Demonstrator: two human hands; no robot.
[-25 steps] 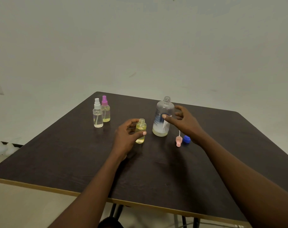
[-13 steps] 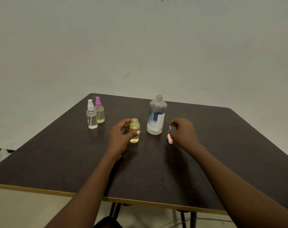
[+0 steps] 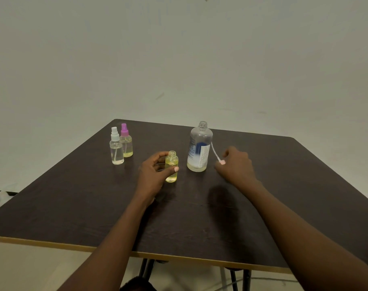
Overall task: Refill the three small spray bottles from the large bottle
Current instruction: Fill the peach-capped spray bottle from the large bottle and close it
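An uncapped small bottle (image 3: 172, 166) of yellow liquid stands at mid-table, and my left hand (image 3: 152, 175) grips it between thumb and fingers. Just right of it stands the large clear bottle (image 3: 199, 147), open at the neck, with a little liquid at the bottom. My right hand (image 3: 236, 165) holds the pink spray top (image 3: 222, 162) just above the table, its white dip tube (image 3: 214, 151) slanting up toward the large bottle. At the back left stand two capped small bottles: one with a white top (image 3: 116, 146) and one with a purple top (image 3: 126, 143).
The dark table (image 3: 199, 217) has a pale front edge and dark legs beneath. A plain wall rises behind it. The blue cap seen earlier is hidden behind my right hand.
My right hand left the large bottle, dropped to the pink spray top lying on the table and lifted it. My left hand kept its grip on the uncapped small bottle.
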